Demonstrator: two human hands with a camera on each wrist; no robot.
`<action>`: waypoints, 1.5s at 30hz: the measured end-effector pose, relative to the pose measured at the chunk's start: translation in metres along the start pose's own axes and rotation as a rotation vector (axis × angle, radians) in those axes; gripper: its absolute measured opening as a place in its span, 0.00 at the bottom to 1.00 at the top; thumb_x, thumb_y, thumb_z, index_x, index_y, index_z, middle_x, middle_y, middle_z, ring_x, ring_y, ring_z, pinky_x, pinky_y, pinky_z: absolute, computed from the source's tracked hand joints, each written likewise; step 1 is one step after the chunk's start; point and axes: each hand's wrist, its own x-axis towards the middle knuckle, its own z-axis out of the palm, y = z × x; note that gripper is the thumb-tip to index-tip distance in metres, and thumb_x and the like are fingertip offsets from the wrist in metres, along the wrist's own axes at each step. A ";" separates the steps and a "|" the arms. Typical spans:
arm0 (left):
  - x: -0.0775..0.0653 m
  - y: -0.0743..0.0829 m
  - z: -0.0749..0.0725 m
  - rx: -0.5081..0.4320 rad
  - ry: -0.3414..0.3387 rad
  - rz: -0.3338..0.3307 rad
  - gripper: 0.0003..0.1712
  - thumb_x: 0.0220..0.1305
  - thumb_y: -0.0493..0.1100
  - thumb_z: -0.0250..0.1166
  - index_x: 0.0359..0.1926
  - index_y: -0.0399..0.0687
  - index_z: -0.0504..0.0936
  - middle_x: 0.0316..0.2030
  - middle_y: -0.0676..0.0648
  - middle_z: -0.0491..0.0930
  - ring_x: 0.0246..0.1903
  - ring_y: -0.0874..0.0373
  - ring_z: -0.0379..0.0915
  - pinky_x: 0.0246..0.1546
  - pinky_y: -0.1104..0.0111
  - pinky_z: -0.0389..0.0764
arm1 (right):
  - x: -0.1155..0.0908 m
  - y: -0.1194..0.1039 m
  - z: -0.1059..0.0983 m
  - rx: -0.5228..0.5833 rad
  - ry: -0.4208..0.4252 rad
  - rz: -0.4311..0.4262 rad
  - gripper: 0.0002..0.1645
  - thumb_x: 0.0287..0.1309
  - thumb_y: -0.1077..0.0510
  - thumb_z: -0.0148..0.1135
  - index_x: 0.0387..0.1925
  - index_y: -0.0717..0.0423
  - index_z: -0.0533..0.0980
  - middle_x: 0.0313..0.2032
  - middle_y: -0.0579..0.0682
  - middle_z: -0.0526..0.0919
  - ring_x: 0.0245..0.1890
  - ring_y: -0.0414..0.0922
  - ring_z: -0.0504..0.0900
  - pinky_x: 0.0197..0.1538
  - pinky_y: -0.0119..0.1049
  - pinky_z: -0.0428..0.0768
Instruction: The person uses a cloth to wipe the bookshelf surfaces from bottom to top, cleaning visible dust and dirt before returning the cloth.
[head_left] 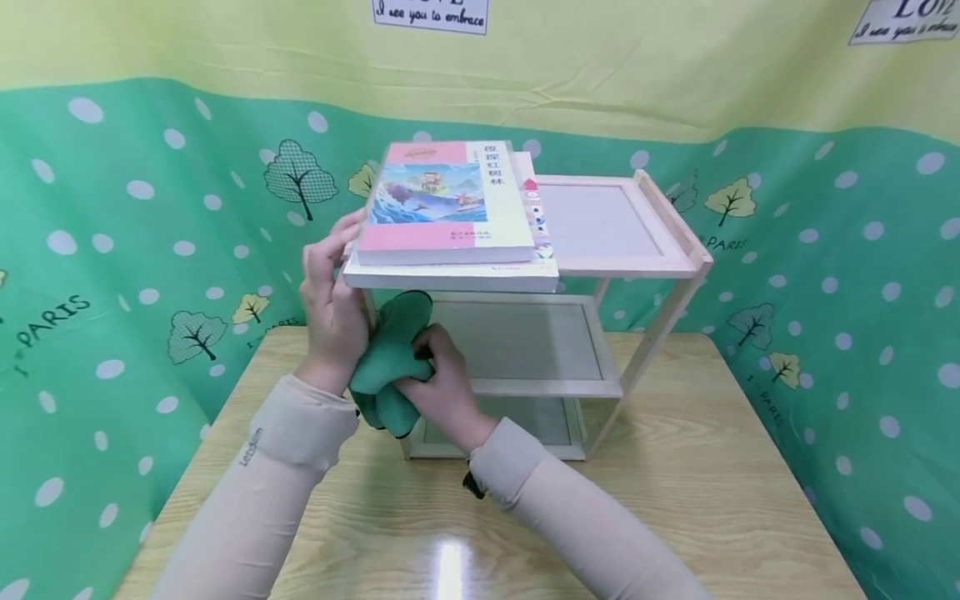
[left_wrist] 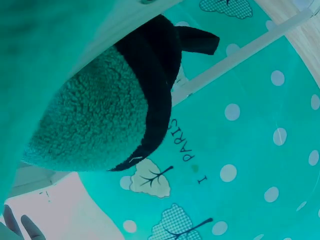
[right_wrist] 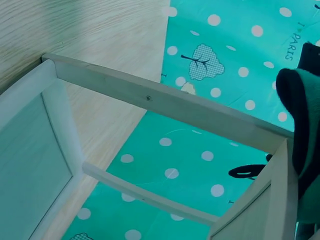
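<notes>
A green fleecy cloth (head_left: 393, 358) with black edging is bunched in my right hand (head_left: 446, 383), against the left front leg of a pale wooden three-tier shelf (head_left: 611, 387). My left hand (head_left: 330, 304) grips the shelf's upper left side, its fingers curled at the edge beside two stacked books. On top lies a pink and white book (head_left: 435, 237), above a wider white book (head_left: 480, 278). The cloth's fleece (left_wrist: 100, 110) and black band fill much of the left wrist view. In the right wrist view, the cloth's dark edge (right_wrist: 287, 90) shows beside the shelf frame (right_wrist: 150, 99).
The shelf stands on a wood-grain table (head_left: 675, 467). Behind and around it hangs a green and yellow curtain (head_left: 150, 208) with dots and trees. A raised rail (head_left: 671, 217) runs along the shelf's right top edge.
</notes>
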 end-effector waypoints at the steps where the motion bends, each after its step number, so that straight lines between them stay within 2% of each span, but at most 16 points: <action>1: 0.000 0.000 0.000 0.008 -0.001 -0.001 0.22 0.65 0.43 0.45 0.53 0.34 0.74 0.60 0.38 0.77 0.64 0.48 0.67 0.52 0.71 0.72 | 0.000 -0.001 0.000 -0.007 0.004 -0.002 0.14 0.57 0.61 0.63 0.40 0.60 0.67 0.39 0.56 0.76 0.38 0.43 0.73 0.43 0.32 0.75; 6: -0.001 0.001 -0.001 0.035 0.008 -0.013 0.22 0.64 0.43 0.45 0.53 0.37 0.75 0.60 0.40 0.77 0.63 0.47 0.66 0.48 0.73 0.71 | 0.000 -0.006 0.001 -0.055 0.020 -0.024 0.15 0.58 0.59 0.64 0.40 0.59 0.67 0.39 0.54 0.76 0.37 0.42 0.73 0.42 0.31 0.76; 10: -0.002 0.002 -0.001 0.046 0.015 -0.026 0.22 0.64 0.42 0.45 0.53 0.37 0.75 0.60 0.41 0.77 0.61 0.52 0.68 0.42 0.76 0.69 | 0.001 -0.012 0.002 -0.147 0.035 -0.134 0.14 0.55 0.62 0.65 0.38 0.59 0.68 0.36 0.53 0.76 0.33 0.42 0.73 0.38 0.28 0.75; 12: -0.002 0.002 -0.002 0.051 0.016 -0.031 0.22 0.65 0.42 0.45 0.54 0.37 0.75 0.60 0.42 0.78 0.48 0.61 0.75 0.34 0.78 0.68 | 0.001 -0.016 0.002 -0.208 0.040 -0.204 0.14 0.54 0.63 0.65 0.36 0.59 0.67 0.33 0.53 0.75 0.31 0.42 0.73 0.35 0.27 0.75; 14: -0.001 0.002 -0.003 0.054 0.015 -0.033 0.22 0.65 0.42 0.45 0.54 0.37 0.76 0.60 0.43 0.78 0.42 0.66 0.73 0.29 0.78 0.65 | 0.001 -0.019 0.003 -0.266 0.043 -0.250 0.14 0.53 0.63 0.66 0.35 0.59 0.67 0.31 0.52 0.74 0.28 0.42 0.73 0.33 0.26 0.74; 16: -0.001 0.003 -0.004 0.058 0.010 -0.031 0.22 0.65 0.43 0.45 0.54 0.37 0.76 0.60 0.43 0.78 0.40 0.67 0.73 0.27 0.78 0.64 | 0.001 -0.023 0.005 -0.315 0.038 -0.267 0.15 0.54 0.63 0.66 0.35 0.59 0.67 0.29 0.52 0.73 0.27 0.42 0.72 0.31 0.25 0.72; 17: 0.000 0.003 -0.004 0.057 0.008 -0.030 0.22 0.65 0.43 0.45 0.54 0.37 0.76 0.60 0.43 0.78 0.41 0.66 0.74 0.28 0.78 0.65 | 0.001 -0.025 0.006 -0.345 0.034 -0.267 0.15 0.54 0.63 0.67 0.34 0.59 0.66 0.28 0.51 0.72 0.26 0.41 0.71 0.30 0.25 0.70; 19: 0.001 0.003 -0.005 0.045 0.006 -0.026 0.22 0.65 0.42 0.45 0.54 0.36 0.75 0.60 0.41 0.78 0.55 0.58 0.73 0.35 0.77 0.69 | 0.001 -0.027 0.008 -0.424 0.022 -0.274 0.16 0.54 0.63 0.68 0.33 0.58 0.66 0.28 0.50 0.70 0.24 0.40 0.69 0.28 0.25 0.67; 21: 0.001 0.003 -0.005 0.034 0.012 -0.025 0.22 0.65 0.42 0.45 0.53 0.35 0.75 0.60 0.40 0.78 0.60 0.53 0.72 0.42 0.76 0.71 | 0.000 -0.028 0.010 -0.507 0.010 -0.294 0.17 0.53 0.62 0.69 0.31 0.57 0.66 0.27 0.49 0.69 0.22 0.39 0.67 0.26 0.25 0.65; 24: 0.002 0.003 -0.005 0.009 0.019 -0.024 0.22 0.64 0.41 0.45 0.52 0.33 0.75 0.59 0.39 0.78 0.64 0.51 0.71 0.49 0.74 0.73 | -0.001 -0.028 0.012 -0.608 0.003 -0.344 0.19 0.51 0.62 0.71 0.30 0.55 0.65 0.26 0.48 0.68 0.20 0.38 0.65 0.22 0.25 0.62; 26: 0.002 0.003 -0.004 -0.001 0.023 -0.023 0.21 0.64 0.40 0.46 0.52 0.33 0.75 0.59 0.39 0.78 0.64 0.51 0.72 0.50 0.74 0.74 | -0.003 -0.028 0.013 -0.629 0.002 -0.354 0.19 0.50 0.63 0.71 0.29 0.55 0.64 0.25 0.47 0.68 0.19 0.37 0.64 0.22 0.25 0.61; 29: 0.002 0.003 -0.003 -0.005 0.021 -0.012 0.21 0.64 0.41 0.46 0.52 0.32 0.74 0.59 0.38 0.77 0.64 0.51 0.72 0.50 0.73 0.75 | -0.004 -0.026 0.013 -0.603 -0.004 -0.339 0.19 0.49 0.64 0.69 0.28 0.55 0.64 0.24 0.46 0.66 0.19 0.38 0.64 0.23 0.25 0.60; 35: 0.003 0.002 -0.001 -0.029 0.018 0.012 0.22 0.65 0.41 0.45 0.52 0.31 0.73 0.60 0.38 0.77 0.64 0.48 0.72 0.53 0.70 0.76 | -0.010 -0.024 0.009 -0.421 -0.036 -0.239 0.17 0.51 0.66 0.64 0.26 0.55 0.62 0.24 0.45 0.62 0.24 0.40 0.64 0.28 0.25 0.61; 37: 0.003 0.002 -0.001 -0.039 0.012 0.012 0.22 0.65 0.41 0.45 0.53 0.30 0.73 0.60 0.38 0.77 0.64 0.48 0.72 0.54 0.69 0.76 | -0.014 -0.021 0.008 -0.375 -0.025 -0.241 0.17 0.49 0.67 0.63 0.25 0.55 0.61 0.24 0.45 0.62 0.25 0.39 0.63 0.29 0.25 0.61; 39: 0.002 0.001 0.000 -0.035 0.006 0.009 0.22 0.64 0.41 0.45 0.53 0.31 0.73 0.60 0.38 0.77 0.64 0.48 0.71 0.54 0.69 0.77 | -0.017 -0.016 0.007 -0.340 0.010 -0.305 0.18 0.46 0.69 0.63 0.24 0.55 0.61 0.23 0.45 0.62 0.24 0.39 0.63 0.30 0.24 0.62; 45: 0.000 0.002 0.000 -0.024 -0.007 -0.004 0.22 0.65 0.40 0.45 0.54 0.31 0.73 0.61 0.39 0.77 0.65 0.48 0.71 0.56 0.68 0.77 | -0.028 0.003 0.005 -0.285 0.155 -0.678 0.20 0.40 0.72 0.63 0.25 0.55 0.61 0.21 0.48 0.64 0.21 0.39 0.62 0.28 0.23 0.66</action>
